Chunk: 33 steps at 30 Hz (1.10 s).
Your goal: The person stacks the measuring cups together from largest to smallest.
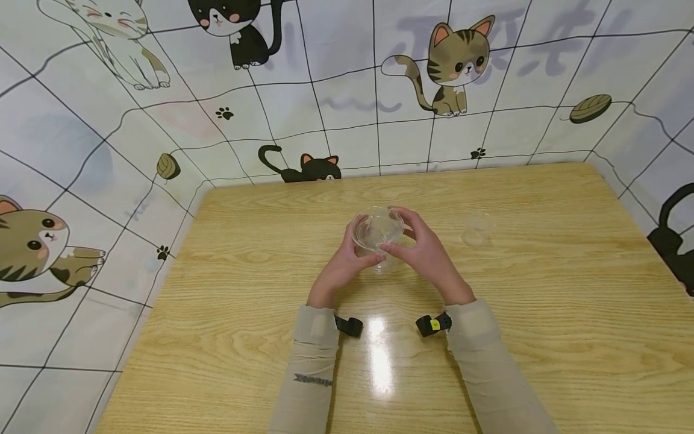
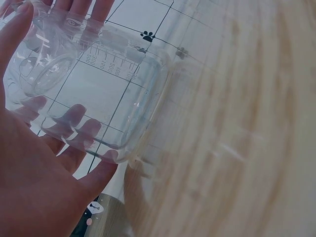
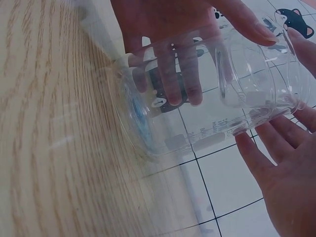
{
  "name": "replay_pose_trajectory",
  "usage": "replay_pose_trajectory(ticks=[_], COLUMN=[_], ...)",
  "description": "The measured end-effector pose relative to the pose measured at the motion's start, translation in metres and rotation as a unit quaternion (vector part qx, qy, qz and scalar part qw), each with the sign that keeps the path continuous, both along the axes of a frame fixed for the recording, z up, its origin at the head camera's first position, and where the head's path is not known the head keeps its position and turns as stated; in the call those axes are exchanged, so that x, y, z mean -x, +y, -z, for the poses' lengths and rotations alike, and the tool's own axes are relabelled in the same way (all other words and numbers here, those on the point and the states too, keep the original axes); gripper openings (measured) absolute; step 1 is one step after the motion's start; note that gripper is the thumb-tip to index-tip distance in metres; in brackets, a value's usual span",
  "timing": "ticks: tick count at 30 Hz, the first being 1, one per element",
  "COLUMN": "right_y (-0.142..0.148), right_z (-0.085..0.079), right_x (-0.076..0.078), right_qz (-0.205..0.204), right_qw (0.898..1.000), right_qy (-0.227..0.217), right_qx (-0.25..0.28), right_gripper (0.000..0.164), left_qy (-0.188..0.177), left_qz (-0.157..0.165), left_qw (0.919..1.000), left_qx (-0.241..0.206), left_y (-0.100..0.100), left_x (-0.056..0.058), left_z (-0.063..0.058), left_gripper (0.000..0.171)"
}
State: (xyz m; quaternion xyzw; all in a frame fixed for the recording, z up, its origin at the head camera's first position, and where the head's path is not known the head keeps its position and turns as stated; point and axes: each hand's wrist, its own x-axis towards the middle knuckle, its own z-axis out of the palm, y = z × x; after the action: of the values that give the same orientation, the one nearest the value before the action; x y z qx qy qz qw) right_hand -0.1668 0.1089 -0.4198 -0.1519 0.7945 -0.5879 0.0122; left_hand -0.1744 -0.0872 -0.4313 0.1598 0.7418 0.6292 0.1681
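A clear glass beaker (image 1: pixel 378 262) with printed graduation marks stands between both hands, its base right at the wooden tabletop. A smaller clear glass vessel (image 3: pixel 247 74) sits inside its upper part. My left hand (image 1: pixel 347 259) curls round the beaker's left side, fingers behind the glass and thumb in front. From the right, my right hand (image 1: pixel 425 250) holds the beaker near its rim, thumb at the front edge and fingers at the back. In the left wrist view, the beaker's scale (image 2: pixel 111 66) shows through the glass.
Right of the hands, another clear, round glass piece (image 1: pixel 477 230) is on the wooden table (image 1: pixel 244 313). A white covering (image 1: pixel 347 114) with cat drawings and grid lines rises behind the table and along its sides.
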Motion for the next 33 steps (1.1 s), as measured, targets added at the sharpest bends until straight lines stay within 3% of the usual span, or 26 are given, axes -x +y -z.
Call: replay_pose_trajectory(ticks=[4,20,33], right_y=[0.0002,0.0014,0.0019], right_z=[0.0006,-0.0005,0.0021], right_x=[0.0002,-0.0009,0.0011], right_qz=[0.000,0.002,0.002], right_qw=[1.000,0.999,1.000], right_qy=[-0.006,-0.031,-0.028], right_qx=[0.000,-0.007,-0.009], right_gripper=[0.068,0.070,0.070], left_qy=[-0.002,-0.003,-0.005], left_qz=[0.003,-0.005,0.000], left_qw=[1.0000,1.0000,0.9997], left_qx=[0.001,0.003,-0.022], left_y=[0.0001,0.0016,0.0023], left_x=[-0.0018,-0.0011,-0.0014], left_z=[-0.0041,-0.0023,-0.0021], left_gripper=[0.089,0.090,0.089])
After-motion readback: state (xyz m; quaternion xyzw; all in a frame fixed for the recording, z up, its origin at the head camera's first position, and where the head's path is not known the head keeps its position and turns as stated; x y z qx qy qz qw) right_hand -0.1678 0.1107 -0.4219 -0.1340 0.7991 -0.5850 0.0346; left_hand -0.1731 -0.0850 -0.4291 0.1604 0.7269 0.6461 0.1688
